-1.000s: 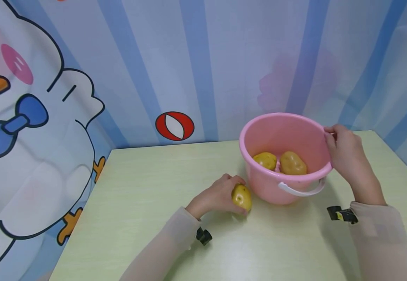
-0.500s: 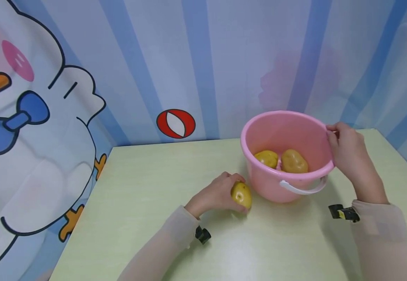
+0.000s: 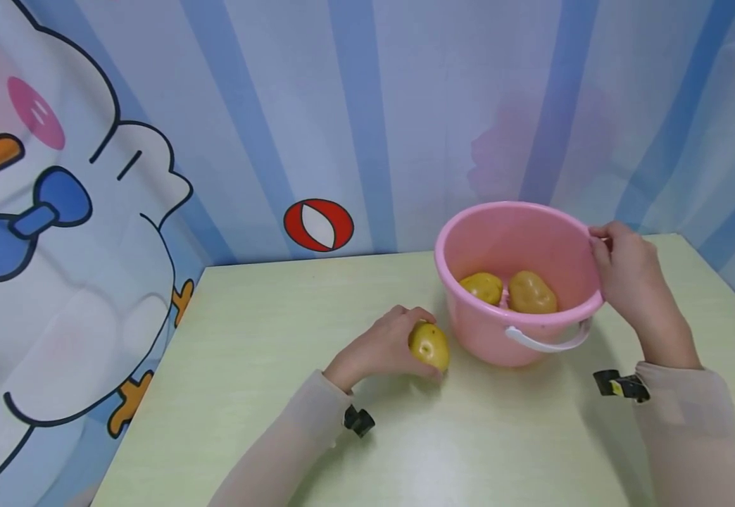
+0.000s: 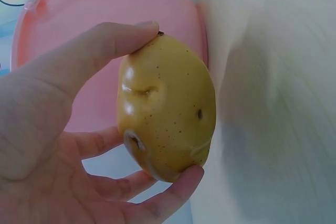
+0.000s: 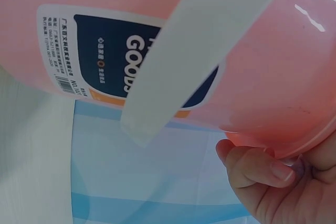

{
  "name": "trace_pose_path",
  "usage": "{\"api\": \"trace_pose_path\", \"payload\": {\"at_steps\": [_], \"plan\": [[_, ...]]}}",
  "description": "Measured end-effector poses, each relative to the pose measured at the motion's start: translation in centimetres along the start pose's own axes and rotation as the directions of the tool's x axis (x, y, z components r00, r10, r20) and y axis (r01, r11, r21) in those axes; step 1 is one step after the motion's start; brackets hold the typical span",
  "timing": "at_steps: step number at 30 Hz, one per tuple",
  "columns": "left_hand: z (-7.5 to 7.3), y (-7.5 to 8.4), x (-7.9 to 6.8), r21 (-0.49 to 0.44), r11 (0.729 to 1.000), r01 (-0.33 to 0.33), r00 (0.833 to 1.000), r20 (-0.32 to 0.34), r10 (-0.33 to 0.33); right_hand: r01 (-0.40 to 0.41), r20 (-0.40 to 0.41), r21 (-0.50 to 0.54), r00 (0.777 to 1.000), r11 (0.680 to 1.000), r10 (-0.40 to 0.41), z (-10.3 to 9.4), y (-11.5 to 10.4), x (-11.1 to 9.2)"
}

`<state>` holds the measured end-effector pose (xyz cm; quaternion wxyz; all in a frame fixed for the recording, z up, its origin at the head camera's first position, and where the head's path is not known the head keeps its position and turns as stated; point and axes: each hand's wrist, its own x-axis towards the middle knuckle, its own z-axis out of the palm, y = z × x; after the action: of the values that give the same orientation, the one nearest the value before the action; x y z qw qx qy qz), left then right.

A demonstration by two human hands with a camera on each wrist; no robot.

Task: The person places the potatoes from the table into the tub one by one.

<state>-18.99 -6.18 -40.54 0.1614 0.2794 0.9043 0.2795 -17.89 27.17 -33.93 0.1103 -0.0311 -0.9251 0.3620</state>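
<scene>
My left hand (image 3: pixel 388 346) pinches a yellow potato (image 3: pixel 429 346) between thumb and fingertips, just left of a pink bucket (image 3: pixel 488 334). In the left wrist view the speckled potato (image 4: pixel 168 108) has the thumb at one end and fingertips at the other, with the bucket (image 4: pixel 152 11) behind it. My right hand (image 3: pixel 630 274) grips the bucket's rim on the right side. Curled fingers (image 5: pixel 257 166) show at that rim in the right wrist view. Inside the bucket lie two more potatoes, a yellow one (image 3: pixel 483 287) and a browner one (image 3: pixel 531 292).
The bucket's white handle (image 3: pixel 548 345) hangs down at its front. A printed label (image 5: pixel 115 61) is on the bucket's side. The pale table (image 3: pixel 266 331) ends at a striped backdrop (image 3: pixel 405 127) with a cartoon bird and a ball printed on it.
My left hand and its potato have shifted slightly left, a little away from the bucket. My right hand keeps its grip on the rim, and the bucket stays in place.
</scene>
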Motion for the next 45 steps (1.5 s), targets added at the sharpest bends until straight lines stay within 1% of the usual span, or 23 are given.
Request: {"api": "trace_pose_path", "payload": {"at_steps": [9,16,21,24,34,45], "plan": [[-1.2,-0.1,-0.3,-0.017,1.000,0.021,1.000,-0.013,-0.021,-0.001,0.007,-0.002,1.000,1.000,0.001,-0.1,-0.1,0.0],[-2.1,-0.1,-0.5,-0.002,1.000,0.001,1.000,-0.018,-0.001,-0.007,0.012,-0.002,1.000,1.000,0.007,-0.1,-0.1,0.0],[-2.9,0.1,-0.6,0.000,1.000,-0.003,1.000,-0.025,0.003,0.012,0.003,-0.010,1.000,1.000,-0.012,-0.2,-0.1,-0.1],[-3.5,0.3,-0.8,0.004,1.000,-0.009,0.999,-0.037,0.009,0.023,-0.002,-0.015,1.000,1.000,-0.023,-0.2,-0.1,-0.1],[-5.4,0.7,-1.6,0.015,0.999,-0.031,0.995,-0.090,0.032,0.016,0.003,-0.012,1.000,1.000,-0.016,-0.2,-0.1,0.0],[-7.3,1.7,-1.8,0.046,0.997,-0.065,0.991,-0.112,0.070,0.020,0.005,-0.010,1.000,1.000,-0.020,-0.3,-0.2,0.0]]}}
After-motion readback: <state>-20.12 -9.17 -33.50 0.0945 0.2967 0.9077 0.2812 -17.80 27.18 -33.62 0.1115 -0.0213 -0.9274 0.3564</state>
